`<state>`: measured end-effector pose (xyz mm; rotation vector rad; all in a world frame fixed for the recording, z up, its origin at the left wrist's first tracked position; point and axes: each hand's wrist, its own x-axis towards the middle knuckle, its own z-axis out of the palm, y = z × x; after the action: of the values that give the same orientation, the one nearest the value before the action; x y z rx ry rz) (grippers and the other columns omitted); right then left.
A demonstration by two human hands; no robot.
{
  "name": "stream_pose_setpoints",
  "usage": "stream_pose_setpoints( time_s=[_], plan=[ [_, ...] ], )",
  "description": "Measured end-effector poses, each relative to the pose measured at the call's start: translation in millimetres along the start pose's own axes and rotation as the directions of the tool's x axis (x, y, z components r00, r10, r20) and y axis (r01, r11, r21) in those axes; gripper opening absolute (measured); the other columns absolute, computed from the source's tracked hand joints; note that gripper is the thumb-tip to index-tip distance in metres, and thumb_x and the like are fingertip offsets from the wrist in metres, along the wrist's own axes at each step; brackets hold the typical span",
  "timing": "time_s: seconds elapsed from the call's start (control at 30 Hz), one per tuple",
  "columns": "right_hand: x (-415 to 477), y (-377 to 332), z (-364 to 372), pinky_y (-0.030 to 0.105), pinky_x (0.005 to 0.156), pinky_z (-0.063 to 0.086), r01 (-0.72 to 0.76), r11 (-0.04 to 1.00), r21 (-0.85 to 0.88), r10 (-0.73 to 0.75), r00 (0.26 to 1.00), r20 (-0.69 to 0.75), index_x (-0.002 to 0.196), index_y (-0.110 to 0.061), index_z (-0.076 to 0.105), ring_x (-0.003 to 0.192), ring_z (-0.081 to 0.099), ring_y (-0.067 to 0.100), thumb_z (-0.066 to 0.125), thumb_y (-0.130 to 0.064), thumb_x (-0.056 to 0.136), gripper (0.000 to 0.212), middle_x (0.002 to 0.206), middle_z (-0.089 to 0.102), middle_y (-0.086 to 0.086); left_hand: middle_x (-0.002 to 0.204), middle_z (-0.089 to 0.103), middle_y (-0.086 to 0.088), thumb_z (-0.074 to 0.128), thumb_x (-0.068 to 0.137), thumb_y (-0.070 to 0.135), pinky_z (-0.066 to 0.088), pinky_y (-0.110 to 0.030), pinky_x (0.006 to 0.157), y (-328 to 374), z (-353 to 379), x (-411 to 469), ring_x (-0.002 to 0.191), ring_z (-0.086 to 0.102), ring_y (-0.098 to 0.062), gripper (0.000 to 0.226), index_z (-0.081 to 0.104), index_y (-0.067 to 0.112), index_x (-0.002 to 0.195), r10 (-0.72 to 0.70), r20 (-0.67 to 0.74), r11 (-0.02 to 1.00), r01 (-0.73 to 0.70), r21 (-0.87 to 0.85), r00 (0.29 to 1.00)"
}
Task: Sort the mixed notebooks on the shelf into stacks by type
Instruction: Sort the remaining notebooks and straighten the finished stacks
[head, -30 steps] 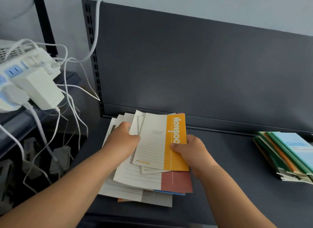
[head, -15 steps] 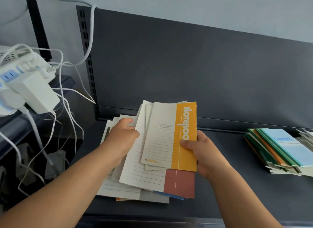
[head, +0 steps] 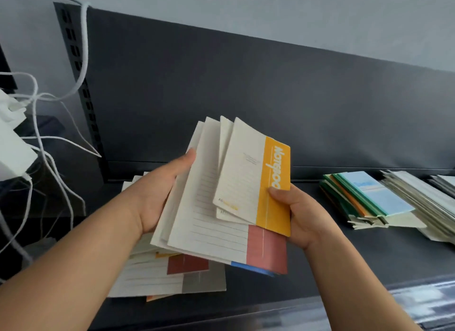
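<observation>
Above dark shelf (head: 258, 296), gripping fanned notebooks (head: 216, 220), left hand (head: 157, 195) at 9 o'clock, right hand (head: 300, 215) at 3. Loosely splayed; could slide apart onto pile (head: 157, 281) at 7.

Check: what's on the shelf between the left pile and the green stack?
Nothing, head view: bare shelf between pile and green stack; only right hand above it.
</observation>
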<state>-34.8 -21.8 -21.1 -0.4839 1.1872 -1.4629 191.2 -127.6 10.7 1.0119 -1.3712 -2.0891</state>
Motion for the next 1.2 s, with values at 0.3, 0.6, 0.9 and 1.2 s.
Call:
stream_pose_setpoints(
  time_s=[0.3, 0.6, 0.9, 1.2],
  plan=[
    [-25.2, -16.1, -37.9, 0.030, 0.055, 0.057, 0.190, 0.906, -0.377, -0.269, 0.948, -0.169, 0.114, -0.031, 0.057, 0.079, 0.073, 0.014, 0.069, -0.011, 0.089, 0.033, 0.100, 0.072, -0.005, 0.107, 0.073, -0.019, 0.067, 0.084, 0.009, 0.051, -0.058, 0.091, -25.4, 73.7, 13.9, 0.100, 0.069, -0.040, 0.036, 0.065, 0.006, 0.120, -0.084, -0.022, 0.996, 0.085, 0.027, 0.996],
    [-76.4, -66.0, -159.1, 0.045, 0.076, 0.060, 0.184, 0.908, -0.376, -0.323, 0.879, -0.351, 0.102, -0.013, 0.065, 0.084, 0.074, 0.025, 0.068, -0.013, 0.090, 0.012, 0.094, 0.075, 0.006, 0.105, 0.073, -0.021, 0.075, 0.067, 0.021, 0.056, -0.054, 0.080, -62.7, 206.2, 33.2, 0.094, 0.071, -0.040, 0.058, 0.064, 0.007, 0.122, -0.020, -0.004, 0.996, 0.020, -0.083, 1.000],
    [-133.1, -126.3, -303.1, 0.041, 0.071, 0.061, 0.226, 0.926, -0.304, -0.317, 0.901, -0.297, 0.105, -0.018, 0.067, 0.084, 0.075, 0.023, 0.060, -0.015, 0.096, 0.011, 0.094, 0.078, 0.004, 0.102, 0.073, -0.021, 0.066, 0.085, 0.010, 0.059, -0.048, 0.055, -86.5, 362.0, 51.1, 0.083, 0.072, -0.037, 0.036, 0.065, 0.007, 0.120, 0.040, -0.027, 0.992, -0.043, -0.116, 0.999],
    [-126.9, -179.0, -394.5, 0.039, 0.072, 0.057, 0.213, 0.911, -0.354, -0.346, 0.860, -0.375, 0.098, -0.025, 0.063, 0.091, 0.071, 0.023, 0.062, -0.018, 0.095, 0.007, 0.098, 0.073, 0.000, 0.099, 0.076, -0.014, 0.061, 0.092, 0.011, 0.058, -0.046, 0.062, -71.0, 424.5, 101.5, 0.086, 0.073, -0.034, 0.024, 0.068, 0.014, 0.115, 0.069, -0.046, 0.997, -0.070, -0.019, 0.997]
  ],
)
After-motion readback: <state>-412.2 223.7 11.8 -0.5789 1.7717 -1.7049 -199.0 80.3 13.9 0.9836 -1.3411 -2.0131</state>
